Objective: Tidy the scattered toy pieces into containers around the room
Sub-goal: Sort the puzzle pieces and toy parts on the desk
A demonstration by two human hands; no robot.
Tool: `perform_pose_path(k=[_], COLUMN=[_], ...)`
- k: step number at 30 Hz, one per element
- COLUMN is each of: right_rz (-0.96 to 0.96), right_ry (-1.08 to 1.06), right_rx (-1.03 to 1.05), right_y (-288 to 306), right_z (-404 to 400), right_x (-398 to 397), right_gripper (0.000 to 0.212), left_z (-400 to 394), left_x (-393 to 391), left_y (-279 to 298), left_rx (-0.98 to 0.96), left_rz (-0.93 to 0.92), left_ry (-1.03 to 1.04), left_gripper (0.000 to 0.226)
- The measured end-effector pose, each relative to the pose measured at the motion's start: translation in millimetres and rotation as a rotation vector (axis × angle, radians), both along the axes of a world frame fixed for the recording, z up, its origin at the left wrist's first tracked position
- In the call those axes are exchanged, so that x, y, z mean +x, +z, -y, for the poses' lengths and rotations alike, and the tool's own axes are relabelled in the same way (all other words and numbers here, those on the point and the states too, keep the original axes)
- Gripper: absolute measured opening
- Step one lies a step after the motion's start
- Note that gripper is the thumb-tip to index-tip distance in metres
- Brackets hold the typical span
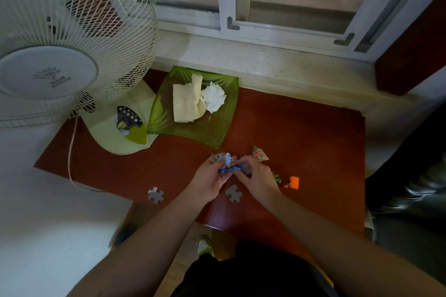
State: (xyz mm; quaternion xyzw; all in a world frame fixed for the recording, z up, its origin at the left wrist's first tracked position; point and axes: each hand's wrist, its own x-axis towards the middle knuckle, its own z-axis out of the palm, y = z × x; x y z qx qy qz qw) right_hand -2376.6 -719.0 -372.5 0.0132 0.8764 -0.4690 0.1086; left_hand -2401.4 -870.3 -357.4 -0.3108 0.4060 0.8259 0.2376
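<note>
- Your left hand [209, 179] and right hand [255, 176] meet over the middle of the red-brown counter [301, 132], fingers of both curled around a small bunch of blue-printed puzzle pieces [228, 164] held between them.
- Two grey puzzle pieces lie face down on the counter: one [233, 192] just below your hands, between your wrists, the other [156, 195] well to the left near the counter's front edge.
- An orange block [294, 182] sits just right of your right hand, with a small green toy bit [277, 177] between block and hand.
- A tan pyramid-shaped packet [260, 154] rests just beyond your right hand.
- Further back, a green glass dish [217, 132] holds folded cloth and crumpled white tissue [213, 96].
- A white fan [72, 38] stands at the counter's left, its base touching the dish.
</note>
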Motion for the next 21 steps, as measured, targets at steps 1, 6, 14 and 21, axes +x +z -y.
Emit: perform_pose_path(k=[1, 6, 14, 21], right_rz=[0.023, 0.064, -0.107, -0.103], right_ry=[-0.018, 0.0, 0.235, 0.409], right_rx=[-0.023, -0.037, 0.345, 0.815], right_y=[-1, -7, -16, -18], right_z=[1, -6, -18, -3], right_x=[-1, -3, -6, -36], right_gripper=[0.016, 0.017, 0.025, 0.049], left_z=[1, 15, 48, 64], left_x=[0, 0, 6, 18], left_y=[0, -2, 3, 15], left_rx=[0.01, 0.0, -0.081, 0.094], left_rz=[0.008, 0.031, 0.038, 0.118], left_ry=[0.016, 0.102, 0.134, 0.17], left_gripper=[0.028, 0.028, 0.028, 0.017])
